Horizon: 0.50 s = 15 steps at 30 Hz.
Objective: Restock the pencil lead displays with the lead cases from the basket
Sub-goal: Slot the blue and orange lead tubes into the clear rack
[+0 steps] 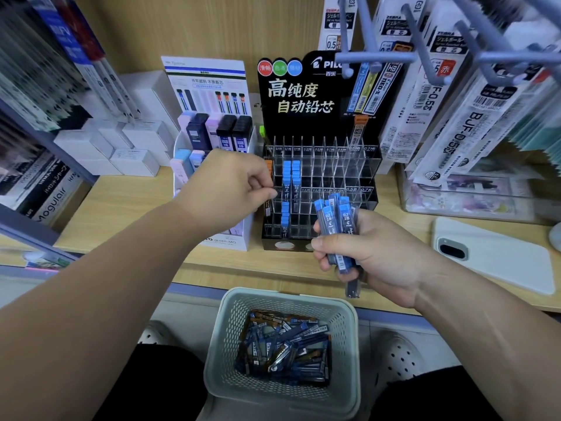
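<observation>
- The left hand [233, 185] is stretched forward to the left edge of the black-and-clear lead display [368, 165]. Its fingers are curled in a pinch on a slim orange-capped case [268, 167], which stands upright at the outermost column.
- The right hand [376, 253] sits lower and nearer the body, clasped round a bundle of blue-capped lead cases [332, 218]. Their caps point up and their labels read 0.7 2B.
- The white display [212, 83] stands just left of the clear one, partly behind the left hand, and holds dark and pastel cases.
- Stocked blue cases [291, 177] fill two columns just right of the left fingertips. Most slots further right look bare.
- The bundle's long axis is nearly upright, leaning slightly left, so it already matches the upright slots.
- The bundle lies just in front of the display's middle tier. A tag there appears to read 0.7 2B, just above the caps.
- By my judgement the matching slot is up and away from the right hand, which is the nearer one. The left hand is off to the left and would have to cross rightward to draw a case from the bundle.
- The basket [349, 323] sits below the shelf edge, under and slightly left of the right hand. The loose cases [285, 344] in it lie at all angles.
- A white phone [491, 259] lies on the shelf to the right of the right hand.
</observation>
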Tool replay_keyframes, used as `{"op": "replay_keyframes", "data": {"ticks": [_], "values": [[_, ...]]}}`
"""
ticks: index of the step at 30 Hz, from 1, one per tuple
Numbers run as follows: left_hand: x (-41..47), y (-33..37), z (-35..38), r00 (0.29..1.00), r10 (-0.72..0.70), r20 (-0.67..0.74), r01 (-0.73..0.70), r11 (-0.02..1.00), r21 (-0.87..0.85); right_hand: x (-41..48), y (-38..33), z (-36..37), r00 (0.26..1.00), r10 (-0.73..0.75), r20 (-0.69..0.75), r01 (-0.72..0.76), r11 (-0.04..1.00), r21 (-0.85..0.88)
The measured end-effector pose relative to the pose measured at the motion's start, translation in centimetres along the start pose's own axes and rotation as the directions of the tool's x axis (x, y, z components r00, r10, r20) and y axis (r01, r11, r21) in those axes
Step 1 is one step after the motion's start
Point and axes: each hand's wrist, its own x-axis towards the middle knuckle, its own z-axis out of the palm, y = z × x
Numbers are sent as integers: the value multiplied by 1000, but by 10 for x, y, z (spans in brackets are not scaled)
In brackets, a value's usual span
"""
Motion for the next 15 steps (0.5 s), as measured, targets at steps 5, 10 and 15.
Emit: {"op": "replay_keyframes", "data": {"ticks": [5,10,15], "values": [[-1,-4,-7,998,6,59,-6,1000,9,0,0,0,1000,-2,2,2,1000,-2],[-2,-4,-6,999,14,38,-14,1000,5,1,0,1,1000,-3,2,3,1000,-2],[-3,-2,2,1000,13,-1,-13,1000,-11,2,1,0,1000,-4,-1,4,1000,-6]]}}
